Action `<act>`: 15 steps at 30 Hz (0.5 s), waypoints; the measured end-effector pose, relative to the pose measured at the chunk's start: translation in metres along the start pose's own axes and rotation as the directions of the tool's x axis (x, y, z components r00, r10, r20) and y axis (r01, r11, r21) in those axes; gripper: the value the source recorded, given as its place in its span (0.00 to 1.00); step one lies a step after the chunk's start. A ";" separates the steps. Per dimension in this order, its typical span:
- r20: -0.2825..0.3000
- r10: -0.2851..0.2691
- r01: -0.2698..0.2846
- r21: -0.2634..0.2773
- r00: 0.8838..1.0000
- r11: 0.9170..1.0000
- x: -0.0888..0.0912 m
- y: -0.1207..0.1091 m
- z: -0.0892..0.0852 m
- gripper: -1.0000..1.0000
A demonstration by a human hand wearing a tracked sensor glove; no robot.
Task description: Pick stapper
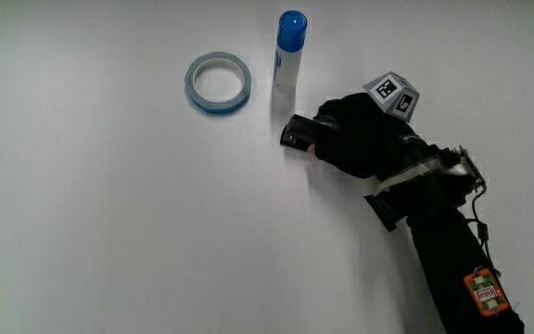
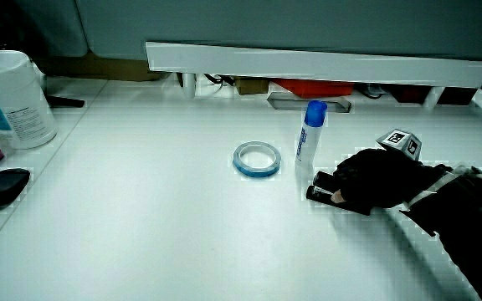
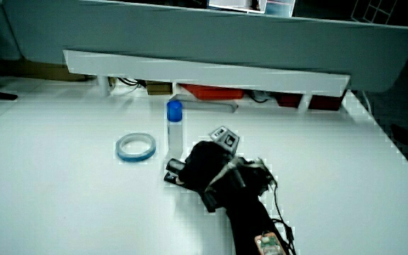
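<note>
One grip (image 1: pixel 355 134) is closing around the black stapler (image 1: pixel 297 133), which is lying on the counter (image 1: pixel 109 232), just beside the blue-capped glue stick (image 1: pixel 288 51), near the tape ring (image 1: pixel 218 82).

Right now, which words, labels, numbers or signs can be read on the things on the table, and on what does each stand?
No text can be read.
Glue stick: print on its white body, too blurred.
White tub: label print, too small.
Cube on the hand: black-and-white pattern, no words.
Orange tag on the forearm: marks too small.
Tape: no print seen.
</note>
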 end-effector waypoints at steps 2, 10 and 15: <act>0.044 0.026 -0.031 0.099 0.999 0.995 0.003 0.002 -0.001 0.89; 0.043 0.059 -0.063 0.114 0.997 0.991 -0.003 -0.002 0.001 1.00; 0.050 0.076 -0.082 0.121 0.996 0.989 -0.009 -0.007 0.004 1.00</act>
